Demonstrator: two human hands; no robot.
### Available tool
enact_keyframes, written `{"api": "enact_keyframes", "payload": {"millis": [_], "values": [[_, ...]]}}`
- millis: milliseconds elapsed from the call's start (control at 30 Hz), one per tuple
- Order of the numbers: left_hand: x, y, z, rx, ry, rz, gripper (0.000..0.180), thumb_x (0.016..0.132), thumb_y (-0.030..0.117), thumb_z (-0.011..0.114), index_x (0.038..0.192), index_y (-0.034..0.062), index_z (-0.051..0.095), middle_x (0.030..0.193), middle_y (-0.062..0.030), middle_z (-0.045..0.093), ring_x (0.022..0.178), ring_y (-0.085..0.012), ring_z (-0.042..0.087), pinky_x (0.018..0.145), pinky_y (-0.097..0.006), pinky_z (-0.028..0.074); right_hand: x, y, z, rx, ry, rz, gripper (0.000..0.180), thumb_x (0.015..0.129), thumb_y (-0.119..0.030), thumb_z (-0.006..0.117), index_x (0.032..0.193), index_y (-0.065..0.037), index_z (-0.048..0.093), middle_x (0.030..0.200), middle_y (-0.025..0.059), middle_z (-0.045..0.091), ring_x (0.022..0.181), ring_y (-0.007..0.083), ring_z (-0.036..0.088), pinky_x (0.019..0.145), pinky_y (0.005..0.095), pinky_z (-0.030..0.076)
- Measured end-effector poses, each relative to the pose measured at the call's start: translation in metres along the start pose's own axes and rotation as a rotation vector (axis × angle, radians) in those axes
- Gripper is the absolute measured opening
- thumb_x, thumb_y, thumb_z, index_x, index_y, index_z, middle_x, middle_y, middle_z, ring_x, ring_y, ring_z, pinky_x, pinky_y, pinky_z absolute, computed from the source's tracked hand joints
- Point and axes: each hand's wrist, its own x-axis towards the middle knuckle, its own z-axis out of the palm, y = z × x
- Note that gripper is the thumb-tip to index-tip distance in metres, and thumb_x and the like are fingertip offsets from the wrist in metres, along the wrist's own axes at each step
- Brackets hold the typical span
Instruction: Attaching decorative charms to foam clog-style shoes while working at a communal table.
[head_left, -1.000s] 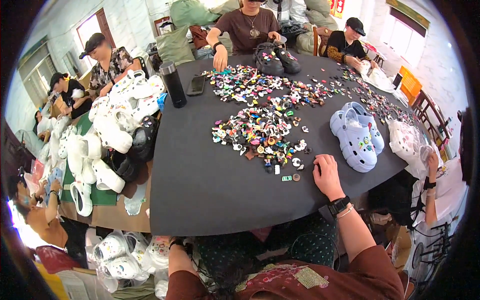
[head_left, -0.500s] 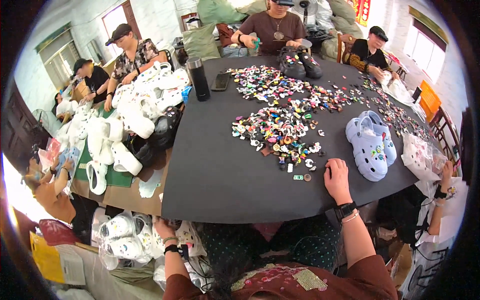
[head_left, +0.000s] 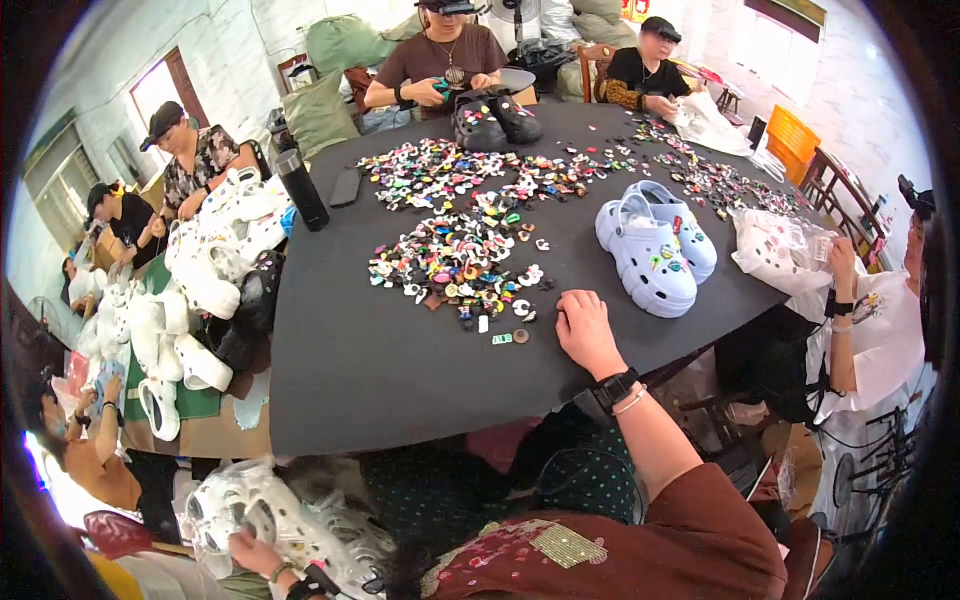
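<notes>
Black desk (head_left: 400, 395) filled middle of bright room, loose charms (head_left: 440, 258) heaped on it. Right grip (head_left: 588, 332) rested near desk edge, loosely spread, nothing seen in it; blue clogs (head_left: 648, 255) stood just beyond, to its right. Left grip (head_left: 257, 552) touched clear bag (head_left: 295, 522) of white clogs (head_left: 235, 492) past near edge; cannot tell whether it had closed on anything. Judged risks: hard tug could tear bag, spilling clogs; careless right sweep could scatter nearest charms.

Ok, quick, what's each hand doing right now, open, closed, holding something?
Left hand: at the bagged white shoes; whether it grips one cannot be told.
Right hand: open, loosely curled, resting on the black table, holding nothing.
</notes>
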Motion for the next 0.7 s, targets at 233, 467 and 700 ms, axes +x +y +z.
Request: {"api": "enact_keyframes", "payload": {"millis": [233,467,700], "values": [[0.057,0.055,-0.087,-0.071,0.216,0.07,0.026,0.093,0.001,0.055,0.116,-0.0093,0.057,0.116,-0.0248,0.061,0.104,-0.0369,0.059,0.087,-0.043,0.049,-0.005,0.001,-0.002,0.003,-0.02,0.01,0.015,0.08,-0.006,0.062,0.095,-0.005,0.057,0.105,0.0108,0.059,0.103,0.031,0.054,0.085,0.044,0.044],[0.129,0.178,-0.105,-0.345,0.107,0.408,0.023,0.09,0.001,0.058,0.111,-0.0075,0.061,0.118,-0.0224,0.062,0.109,-0.038,0.058,0.099,-0.042,0.044,-0.002,0.002,0.003,0.007,0.0,-0.016,0.015,0.08,-0.007,0.062,0.095,-0.005,0.058,0.106,0.0118,0.059,0.105,0.0333,0.054,0.088,0.0474,0.043],[0.119,0.366,-0.099,-0.905,-0.25,0.798,0.022,0.079,-0.017,0.052,0.096,-0.0076,0.064,0.113,-0.0147,0.063,0.096,-0.0231,0.063,0.082,-0.03,0.051,0.003,0.008,0.003,0.037,-0.028,-0.044,0.014,0.082,-0.006,0.06,0.095,-0.004,0.058,0.106,0.0139,0.061,0.104,0.0362,0.055,0.087,0.0481,0.044]]}}
